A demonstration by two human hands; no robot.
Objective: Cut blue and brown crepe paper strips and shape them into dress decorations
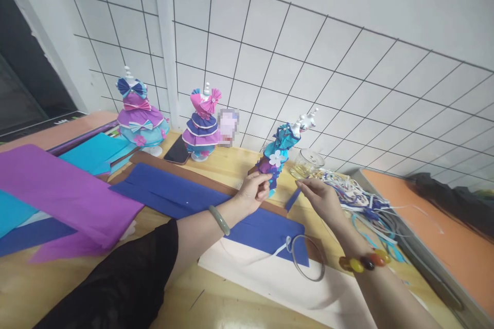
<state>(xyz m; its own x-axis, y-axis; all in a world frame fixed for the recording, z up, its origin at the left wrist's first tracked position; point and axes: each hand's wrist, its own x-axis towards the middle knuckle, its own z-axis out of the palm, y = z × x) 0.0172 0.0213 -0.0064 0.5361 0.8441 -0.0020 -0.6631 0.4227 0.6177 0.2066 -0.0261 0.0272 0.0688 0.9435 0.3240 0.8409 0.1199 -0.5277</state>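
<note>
A small white dress form (299, 129) leans to the right, dressed in crinkled turquoise, purple and blue paper with a white flower (277, 158) on it. My left hand (252, 193) is closed at the low part of this paper dress, thumb and index finger together against it; the other fingers are curled. Just right of it, my right hand (320, 200) is pinched, with a narrow dark blue strip (292, 200) at its fingertips. Under both hands lies a long blue paper sheet (173, 193).
Two dressed forms, one with a wide skirt (142, 123) and one with a tiered skirt (200, 131), stand by the wall grid. A phone (177, 150), purple paper (73, 190), glass cup (306, 164), scrap pile (353, 193), hoop (309, 258) and orange-topped box (436, 231) surround the work.
</note>
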